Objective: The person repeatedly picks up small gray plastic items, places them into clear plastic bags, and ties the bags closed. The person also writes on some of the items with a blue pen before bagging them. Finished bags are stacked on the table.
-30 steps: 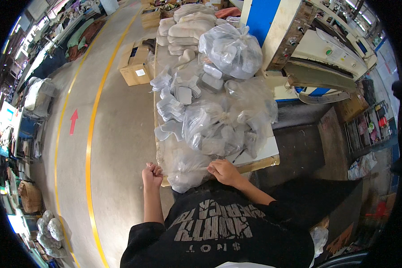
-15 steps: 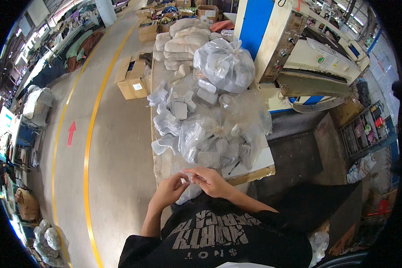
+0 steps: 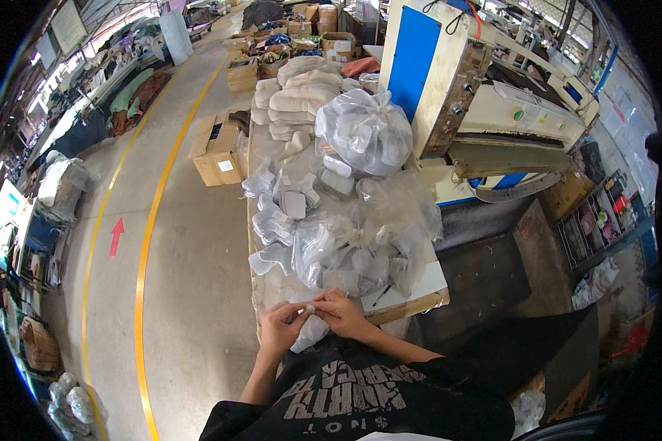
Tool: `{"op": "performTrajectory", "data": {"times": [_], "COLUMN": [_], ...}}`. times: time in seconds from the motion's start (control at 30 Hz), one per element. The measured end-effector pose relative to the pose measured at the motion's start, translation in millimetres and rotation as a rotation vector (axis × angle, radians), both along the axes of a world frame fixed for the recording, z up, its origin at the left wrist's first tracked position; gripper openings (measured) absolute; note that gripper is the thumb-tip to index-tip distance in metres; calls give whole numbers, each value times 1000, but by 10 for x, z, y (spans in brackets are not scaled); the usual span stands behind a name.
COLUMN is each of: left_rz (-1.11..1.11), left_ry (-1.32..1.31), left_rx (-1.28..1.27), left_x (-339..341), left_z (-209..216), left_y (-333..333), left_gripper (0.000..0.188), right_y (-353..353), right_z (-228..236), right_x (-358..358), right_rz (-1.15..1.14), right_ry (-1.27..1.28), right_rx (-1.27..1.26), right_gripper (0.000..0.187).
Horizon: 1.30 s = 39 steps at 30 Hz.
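Observation:
My left hand [image 3: 278, 328] and my right hand [image 3: 340, 314] meet at the near edge of the table [image 3: 269, 288]. Both sets of fingers are closed in a pinch on the gathered top of a clear plastic bag [image 3: 310, 335]. The bag's lower part hangs between my hands, close to my shirt; what is inside cannot be made out. Just beyond my hands lies a filled clear bag [image 3: 324, 246] of pale, flat cut pieces. Loose stacks of similar pale pieces [image 3: 273, 228] lie to its left. A pen [image 3: 381, 295] rests near my right hand.
A large stuffed clear bag [image 3: 364, 132] and piled beige pads [image 3: 305, 92] occupy the table's far part. A cream and blue machine [image 3: 449, 95] stands at the right. On the floor to the left is an open carton [image 3: 217, 151], beside a yellow-lined walkway [image 3: 146, 242].
My hands have drawn together, and their fingertips now pinch the bag's top. The whole view has shifted slightly, with the table sitting lower in the picture.

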<state>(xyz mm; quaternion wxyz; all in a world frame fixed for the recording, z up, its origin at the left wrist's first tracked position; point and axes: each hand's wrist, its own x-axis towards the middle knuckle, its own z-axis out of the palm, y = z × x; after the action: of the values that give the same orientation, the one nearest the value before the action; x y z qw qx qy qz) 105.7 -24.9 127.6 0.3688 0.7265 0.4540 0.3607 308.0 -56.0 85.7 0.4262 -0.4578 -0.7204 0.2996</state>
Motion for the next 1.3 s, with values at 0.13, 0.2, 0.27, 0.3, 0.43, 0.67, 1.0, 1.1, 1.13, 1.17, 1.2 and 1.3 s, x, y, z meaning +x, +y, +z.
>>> {"op": "performTrajectory", "data": {"times": [0.13,0.2,0.27,0.3,0.43,0.67,1.0,1.1,1.13,1.17,1.2,1.3], "left_rz": [55,101,153,153,117,-242,-468,-443,-386,-358,-327,-231], "left_ry": [-33,-68,-146,-235,-472,-676,-634,-339,-321,-252,-183,-62], "left_rx": [6,-56,-206,-260,-388,-412,-602,-401,-371,-339,-308,-287], "left_x": [-1,10,46,76,199,189,-42,-39,-21,-26,-28,-50], "left_z": [-45,-40,-8,14,117,208,95,-45,-106,-165,-228,-408], "left_y": [-17,-35,-76,-94,-149,-41,153,142,129,112,96,-15], "left_gripper": [19,25,32,35,48,64,72,74,72,67,61,44], "right_y": [33,18,10,13,43,-1,36,8,-7,-18,-3,-15], "right_z": [-140,-181,-203,-210,-232,-236,-169,-112,-82,-50,-22,58], "right_x": [-104,-166,-188,-188,-231,-312,-251,-219,-190,-165,-149,-122], "right_rz": [20,-22,-31,-10,-51,124,67,-27,-60,-92,-85,-44], "right_ry": [133,265,282,237,94,53,150,338,352,365,356,369], "right_rx": [33,-117,-195,-186,-64,-60,0,-364,-419,-475,-444,-407], "right_gripper": [22,19,17,17,13,17,18,27,29,31,31,29]}}
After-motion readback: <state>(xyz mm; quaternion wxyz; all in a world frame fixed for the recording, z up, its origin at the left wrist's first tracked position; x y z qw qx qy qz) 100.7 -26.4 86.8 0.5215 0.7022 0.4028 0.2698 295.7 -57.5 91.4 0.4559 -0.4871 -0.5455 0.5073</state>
